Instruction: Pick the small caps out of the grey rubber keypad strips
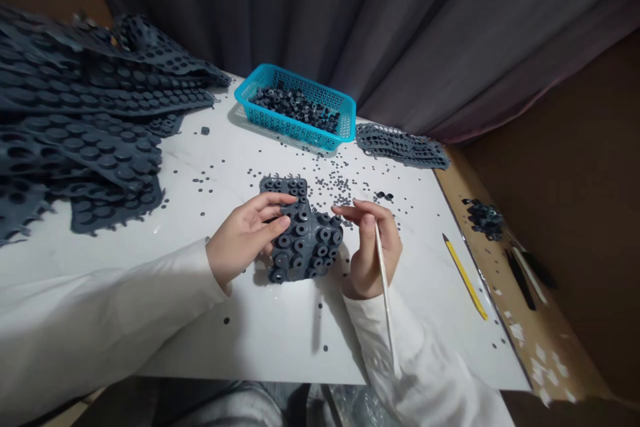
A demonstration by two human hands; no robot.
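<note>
Above the table, left hand pinches a studded sheet; right hand, half-curled, holds a thin stick

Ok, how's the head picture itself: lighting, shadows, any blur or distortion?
Head view: white tabletop bright, curtain dim; soft shadows on the tabletop around the studded piece, whose larger rings are readable; same view, dark pieces in the blue basket blend together; sleeves look stretched toward the edges, likely lens distortion.
</note>
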